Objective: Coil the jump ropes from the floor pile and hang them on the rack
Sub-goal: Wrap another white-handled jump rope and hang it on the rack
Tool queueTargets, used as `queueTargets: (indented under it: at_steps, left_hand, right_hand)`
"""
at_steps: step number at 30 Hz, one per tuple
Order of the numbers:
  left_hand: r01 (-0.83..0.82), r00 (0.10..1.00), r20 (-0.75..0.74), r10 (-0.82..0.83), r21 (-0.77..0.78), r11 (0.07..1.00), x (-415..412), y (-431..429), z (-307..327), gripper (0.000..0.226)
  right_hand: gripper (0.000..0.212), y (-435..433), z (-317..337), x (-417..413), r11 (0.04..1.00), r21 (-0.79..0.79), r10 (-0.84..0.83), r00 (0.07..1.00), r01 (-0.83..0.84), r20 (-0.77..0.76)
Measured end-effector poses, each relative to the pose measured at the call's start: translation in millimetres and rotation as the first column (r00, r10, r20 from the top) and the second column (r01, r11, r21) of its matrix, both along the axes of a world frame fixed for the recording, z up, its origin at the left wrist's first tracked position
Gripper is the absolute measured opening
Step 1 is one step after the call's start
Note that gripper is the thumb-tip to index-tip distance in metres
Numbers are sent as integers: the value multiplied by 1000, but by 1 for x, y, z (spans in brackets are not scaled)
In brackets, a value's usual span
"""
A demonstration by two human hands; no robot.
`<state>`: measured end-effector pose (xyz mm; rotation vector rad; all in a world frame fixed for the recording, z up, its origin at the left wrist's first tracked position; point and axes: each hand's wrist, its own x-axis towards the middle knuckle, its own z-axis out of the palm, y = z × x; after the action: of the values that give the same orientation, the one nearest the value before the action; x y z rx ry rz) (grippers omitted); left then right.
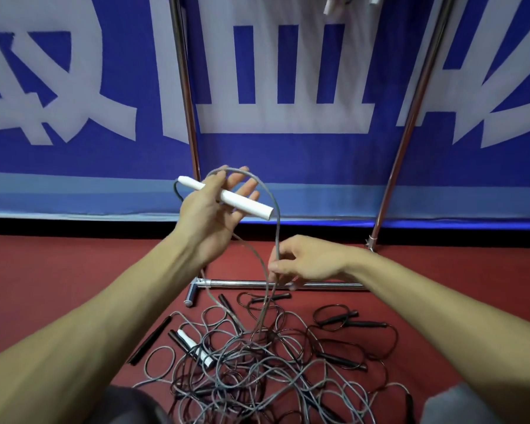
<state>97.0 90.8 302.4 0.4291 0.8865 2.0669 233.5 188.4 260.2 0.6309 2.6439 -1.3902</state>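
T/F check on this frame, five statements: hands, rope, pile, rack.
1. The left hand holds a white handle. True.
2. The right hand is empty. False: it pinches the grey rope that loops up over the left hand.
3. The pile on the floor holds only grey ropes. False: black ropes with black handles lie in it too.
4. Another white handle lies in the pile. True.
5. The rack base bar lies on top of the pile. False: it rests on the red floor beyond the pile.
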Motion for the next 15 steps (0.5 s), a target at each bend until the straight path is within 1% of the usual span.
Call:
queueTargets:
  at_steps: [1, 2, 4, 6, 8, 9, 10, 12, 14, 15]
  left_hand:
    - [-25, 999, -44, 24, -23, 999, -2, 0, -2, 11]
    - [-57, 991, -122, 48, -68, 996, -3, 0, -4, 14]
    - [-125, 942, -331, 56, -192, 973, -4, -1, -11, 25]
    - [-135, 877, -479, -29, -304, 943, -2, -1, -18, 31]
    - [-83, 819, -544, -181, -425, 901, 4, -1, -22, 31]
    - [-51, 775, -571, -272, -485, 873, 7, 0, -24, 31]
    - [-25, 706, -606, -365, -537, 843, 11, 0, -26, 29]
    - [24, 526, -674, -519, -598, 801, 18, 1, -33, 24]
    - [99, 354, -680, -643, -656, 748, 25, 0, -41, 23]
    - [123, 286, -661, -694, -693, 710, 26, 0, -45, 23]
  right_hand:
    - [15, 2, 2, 2, 997, -39, -70, 997, 70, -7]
    - [12, 4, 4, 5, 985, -84, -155, 987, 152, -34]
    - [4, 8, 10, 9, 937, -195, -321, 935, 290, -149]
    - [5, 14, 17, 13, 884, -289, -445, 851, 368, -278]
    - [6, 17, 26, 15, 855, -342, -505, 777, 390, -376]
    - [7, 17, 30, 16, 844, -361, -525, 748, 396, -407]
    - [9, 17, 33, 16, 832, -379, -546, 719, 405, -431]
    - [13, 19, 38, 16, 805, -425, -587, 656, 413, -474]
    - [15, 23, 42, 16, 768, -505, -635, 575, 394, -516]
    - [15, 26, 43, 17, 742, -549, -665, 531, 385, -526]
